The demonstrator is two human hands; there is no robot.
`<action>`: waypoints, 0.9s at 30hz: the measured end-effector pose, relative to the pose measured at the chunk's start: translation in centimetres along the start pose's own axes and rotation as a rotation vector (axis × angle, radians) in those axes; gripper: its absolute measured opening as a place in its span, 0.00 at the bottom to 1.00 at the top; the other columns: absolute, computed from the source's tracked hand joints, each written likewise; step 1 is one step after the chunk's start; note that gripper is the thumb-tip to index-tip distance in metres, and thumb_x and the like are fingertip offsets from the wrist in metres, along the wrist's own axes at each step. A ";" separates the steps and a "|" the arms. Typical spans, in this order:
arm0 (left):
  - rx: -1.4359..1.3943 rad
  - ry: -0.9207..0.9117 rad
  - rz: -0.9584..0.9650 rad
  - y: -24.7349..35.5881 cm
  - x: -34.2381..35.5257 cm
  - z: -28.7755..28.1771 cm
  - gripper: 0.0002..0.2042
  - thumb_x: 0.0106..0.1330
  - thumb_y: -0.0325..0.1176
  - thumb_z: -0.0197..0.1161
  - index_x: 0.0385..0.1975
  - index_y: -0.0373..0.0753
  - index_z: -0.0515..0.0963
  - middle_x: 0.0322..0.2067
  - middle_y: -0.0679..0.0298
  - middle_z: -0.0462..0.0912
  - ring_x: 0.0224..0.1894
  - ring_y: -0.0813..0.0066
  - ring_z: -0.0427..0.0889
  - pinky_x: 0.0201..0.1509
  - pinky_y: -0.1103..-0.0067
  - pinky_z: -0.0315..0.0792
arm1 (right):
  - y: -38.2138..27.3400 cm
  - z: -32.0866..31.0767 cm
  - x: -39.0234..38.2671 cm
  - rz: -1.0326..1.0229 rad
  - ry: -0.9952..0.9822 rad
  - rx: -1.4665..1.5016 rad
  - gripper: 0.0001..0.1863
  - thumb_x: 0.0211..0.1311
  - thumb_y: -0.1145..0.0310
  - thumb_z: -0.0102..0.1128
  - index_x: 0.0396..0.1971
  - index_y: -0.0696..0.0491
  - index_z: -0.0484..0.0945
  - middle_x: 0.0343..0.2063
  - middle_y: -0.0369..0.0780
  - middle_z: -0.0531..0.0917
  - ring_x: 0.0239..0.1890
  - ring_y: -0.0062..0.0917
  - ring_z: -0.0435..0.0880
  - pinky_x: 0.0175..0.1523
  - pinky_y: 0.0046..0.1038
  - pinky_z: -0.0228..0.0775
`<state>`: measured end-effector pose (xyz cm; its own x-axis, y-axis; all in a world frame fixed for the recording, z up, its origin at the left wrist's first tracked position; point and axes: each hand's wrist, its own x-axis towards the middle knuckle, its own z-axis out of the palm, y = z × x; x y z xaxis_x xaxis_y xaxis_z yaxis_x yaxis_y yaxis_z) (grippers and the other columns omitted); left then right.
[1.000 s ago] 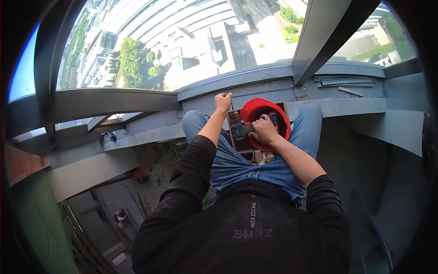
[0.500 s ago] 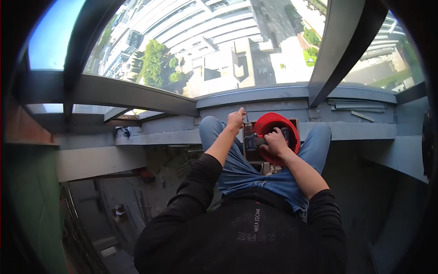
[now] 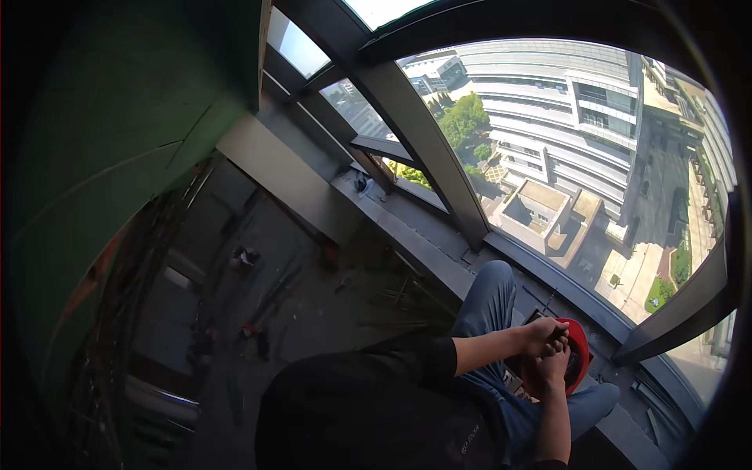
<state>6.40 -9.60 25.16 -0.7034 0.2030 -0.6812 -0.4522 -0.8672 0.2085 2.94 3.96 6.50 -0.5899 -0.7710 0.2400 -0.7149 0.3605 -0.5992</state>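
My left hand (image 3: 544,338) is closed, its fingers curled over the fingers of my right hand (image 3: 553,364). The two meet above an upturned red hard hat (image 3: 582,335) that rests between my knees. My right hand is closed too; whatever either hand pinches is hidden by the fingers. Inside the hat, beside my right hand, a dark object (image 3: 576,366) shows only in part. A thin rod-like bit (image 3: 551,299) sticks up just beyond my left hand, its lower end hidden.
I sit with knees apart by a grey ledge (image 3: 423,251) under tall windows. Dark metal mullions (image 3: 419,117) frame buildings far below. Left of the ledge, a dim floor (image 3: 298,313) with scattered debris lies well beneath me. Metal strips (image 3: 662,411) rest on the ledge at right.
The view has swung left and tilted. My left hand has come from beyond the hat's left side to meet my right. My right hand has left the dark tool in the hat.
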 end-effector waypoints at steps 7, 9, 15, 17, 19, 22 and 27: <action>0.345 0.209 0.093 -1.8 0.3 -1.5 0.14 0.76 0.29 0.44 0.34 0.35 0.78 0.28 0.61 0.75 0.26 0.75 0.69 0.25 0.81 0.63 | -0.4 -2.6 1.5 0.124 -0.395 0.155 0.15 0.52 0.62 0.67 0.37 0.55 0.84 0.40 0.44 0.86 0.42 0.41 0.81 0.70 0.45 0.59; 0.338 0.237 0.110 -2.0 0.0 -1.5 0.14 0.75 0.28 0.44 0.34 0.35 0.79 0.28 0.61 0.75 0.26 0.75 0.69 0.25 0.80 0.64 | -1.6 -4.4 1.8 0.126 -0.409 0.121 0.14 0.52 0.63 0.65 0.35 0.56 0.85 0.38 0.44 0.86 0.43 0.41 0.81 0.70 0.44 0.59; 0.343 0.206 0.195 -2.7 0.4 -2.9 0.11 0.70 0.26 0.47 0.32 0.34 0.80 0.27 0.60 0.75 0.26 0.73 0.69 0.25 0.74 0.65 | -1.1 -3.3 1.0 0.084 -0.331 0.027 0.12 0.54 0.66 0.61 0.34 0.59 0.86 0.36 0.44 0.88 0.47 0.42 0.80 0.72 0.41 0.57; 0.333 0.139 0.210 -3.1 0.7 -3.5 0.10 0.69 0.27 0.50 0.30 0.34 0.79 0.26 0.60 0.76 0.26 0.73 0.69 0.24 0.73 0.65 | 0.4 -1.5 0.1 0.049 -0.256 0.075 0.14 0.55 0.67 0.60 0.37 0.60 0.85 0.37 0.44 0.87 0.48 0.42 0.80 0.73 0.42 0.56; 0.358 0.160 0.174 -2.9 0.4 -3.2 0.10 0.69 0.28 0.51 0.29 0.35 0.79 0.26 0.61 0.75 0.25 0.74 0.68 0.24 0.74 0.64 | 1.2 -0.7 -0.1 0.126 -0.271 0.167 0.15 0.55 0.67 0.61 0.38 0.60 0.84 0.38 0.45 0.87 0.48 0.42 0.80 0.73 0.42 0.55; 0.463 0.202 0.066 -2.6 -0.4 -1.2 0.10 0.70 0.31 0.54 0.27 0.36 0.79 0.23 0.62 0.75 0.23 0.76 0.66 0.23 0.77 0.62 | 2.2 -0.1 -0.7 0.369 -0.277 0.428 0.18 0.54 0.67 0.62 0.44 0.61 0.82 0.39 0.46 0.86 0.50 0.42 0.80 0.74 0.43 0.54; 0.575 0.212 0.105 -2.1 -2.3 1.9 0.12 0.72 0.35 0.56 0.25 0.38 0.77 0.20 0.65 0.71 0.19 0.79 0.63 0.21 0.80 0.57 | 0.4 -2.7 0.0 0.035 -0.221 0.227 0.20 0.59 0.66 0.61 0.48 0.62 0.79 0.40 0.48 0.84 0.48 0.43 0.80 0.73 0.44 0.56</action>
<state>7.92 -7.33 27.65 -0.6628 -0.0161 -0.7486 -0.6508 -0.4820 0.5865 1.62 5.52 8.38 -0.4985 -0.8649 0.0594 -0.5792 0.2813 -0.7651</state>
